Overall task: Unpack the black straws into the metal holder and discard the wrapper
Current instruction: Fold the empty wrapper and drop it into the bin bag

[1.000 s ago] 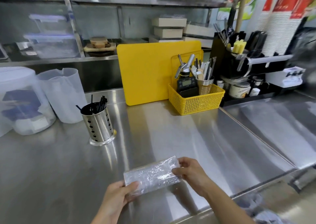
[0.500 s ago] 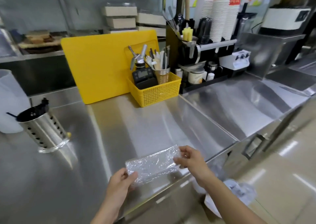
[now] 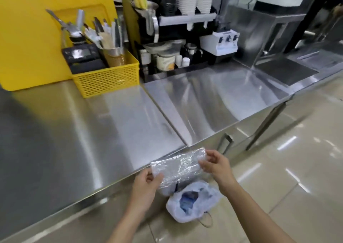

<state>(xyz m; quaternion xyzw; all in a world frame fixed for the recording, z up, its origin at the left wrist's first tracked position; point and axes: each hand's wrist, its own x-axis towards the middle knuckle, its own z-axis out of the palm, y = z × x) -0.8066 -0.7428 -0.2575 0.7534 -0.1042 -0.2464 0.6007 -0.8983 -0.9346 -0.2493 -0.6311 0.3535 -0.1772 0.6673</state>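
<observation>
A clear, crinkled plastic wrapper (image 3: 179,165) is stretched between both hands at the counter's front edge. My left hand (image 3: 146,186) pinches its lower left end. At the upper right end, my right hand (image 3: 215,163) grips it. The wrapper looks empty and hangs partly past the counter edge, above a white plastic bag (image 3: 193,203) on the floor. The metal holder and the black straws are out of view.
A steel counter (image 3: 92,131) runs across the view. At the back stand a yellow basket (image 3: 105,79) with utensils and a scale, a yellow board (image 3: 27,38), a black rack with cups and tubs, and a white appliance (image 3: 220,42). Tiled floor lies to the right.
The view has swung right, so the metal holder with straws left the frame. Both hands carried the wrapper right to the counter edge, over the white bag on the floor.
</observation>
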